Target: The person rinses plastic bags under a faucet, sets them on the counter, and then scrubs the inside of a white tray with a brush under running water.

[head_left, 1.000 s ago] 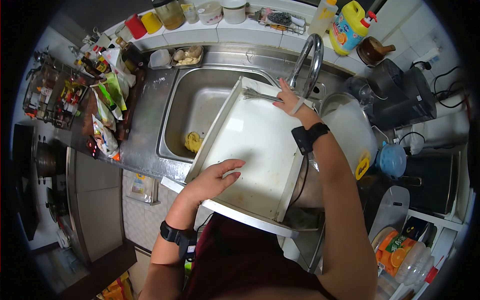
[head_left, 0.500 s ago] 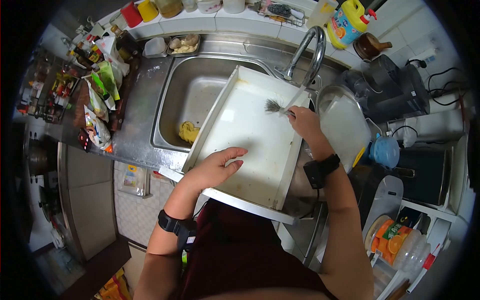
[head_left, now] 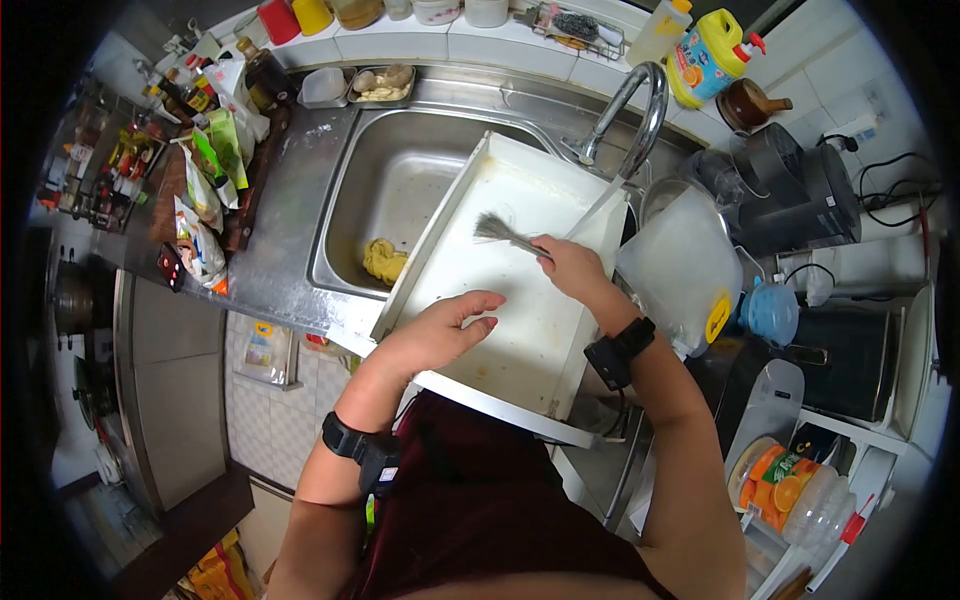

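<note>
A white drawer-like tray (head_left: 530,300) lies tilted across the right part of the sink (head_left: 385,170), with a few dark specks on its bottom. My right hand (head_left: 570,268) is closed on the handle of a wire-bristled brush (head_left: 505,232), held over the tray's upper middle. Water runs from the faucet (head_left: 650,125) into the tray beside that hand. My left hand (head_left: 445,332) is over the tray's left front side, thumb and fingers apart, holding nothing.
A yellow cloth (head_left: 383,261) lies in the sink basin. Bottles and food bags (head_left: 205,250) stand on the left counter. At right are a translucent plastic sheet (head_left: 685,265), a dark appliance (head_left: 800,190) and an orange-labelled bottle (head_left: 785,485).
My right hand has moved left with the brush, away from under the water stream. The plastic sheet at right has shifted. My left hand stays much the same.
</note>
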Demonstrator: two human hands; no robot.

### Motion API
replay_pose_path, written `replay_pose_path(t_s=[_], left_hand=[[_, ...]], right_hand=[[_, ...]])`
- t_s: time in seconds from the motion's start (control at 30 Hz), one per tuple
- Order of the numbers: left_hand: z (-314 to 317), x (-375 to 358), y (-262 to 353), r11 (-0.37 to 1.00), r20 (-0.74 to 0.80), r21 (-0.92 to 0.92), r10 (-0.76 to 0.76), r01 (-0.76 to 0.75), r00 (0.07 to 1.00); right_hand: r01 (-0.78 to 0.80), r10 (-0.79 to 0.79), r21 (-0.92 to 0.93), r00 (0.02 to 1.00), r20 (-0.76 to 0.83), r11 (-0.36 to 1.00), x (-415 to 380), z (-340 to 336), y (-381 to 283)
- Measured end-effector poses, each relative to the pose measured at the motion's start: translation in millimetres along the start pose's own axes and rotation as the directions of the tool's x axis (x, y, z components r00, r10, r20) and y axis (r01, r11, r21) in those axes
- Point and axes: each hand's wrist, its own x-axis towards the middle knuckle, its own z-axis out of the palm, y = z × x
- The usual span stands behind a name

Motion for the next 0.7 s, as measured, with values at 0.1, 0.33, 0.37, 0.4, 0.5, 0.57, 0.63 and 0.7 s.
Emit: replay_pose_path(t_s=[0.1, 0.33, 0.37, 0.4, 0.5, 0.57, 0.63, 0.7], left_hand=[[0.4, 1.1, -2.0, 1.0, 0.007, -0.022, -0.007, 0.007, 1.0], [1.0, 0.4, 4.0, 0.995, -0.005, -0.074, -0.071, 0.07, 0.997], [0.9, -0.1, 3.9, 0.994, -0.005, -0.084, -0.072, 0.072, 0.997], [0.5, 0.1, 3.4, 0.996, -0.001, -0.068, -0.065, 0.065, 0.998], [1.0, 2.6, 0.2, 0.999, 0.01, -0.041, -0.036, 0.036, 0.999], [1.0, 3.6, -3.2, 0.999, 0.024, -0.035, -0.023, 0.023, 0.999], [0.8, 3.0, -0.7, 0.998, 0.014, -0.045, -0.044, 0.045, 0.999], [1.2, 1.4, 0.3, 0.997, 0.011, -0.058, -0.055, 0.055, 0.998]], right_hand=[[-0.191, 0.197, -0.15, 0.98, 0.023, 0.97, 25.4, -0.6, 11.6], [-0.074, 0.071, -0.091, 0.997, -0.043, 0.993, 72.7, 27.7, 15.2], [0.017, -0.02, -0.05, 0.998, -0.054, 0.999, 67.5, 35.3, 15.4], [0.058, -0.059, -0.052, 0.998, -0.022, 0.997, 57.4, 34.2, 11.2], [-0.047, 0.051, -0.149, 0.998, 0.026, 0.988, 55.0, 22.3, 14.3], [-0.185, 0.191, -0.212, 0.982, 0.009, 0.96, 73.5, 13.3, 14.5], [-0.243, 0.241, -0.164, 0.97, -0.032, 0.956, 90.9, 12.2, 11.6], [-0.086, 0.09, -0.105, 0.995, 0.038, 0.991, 81.5, 23.2, 4.9]])
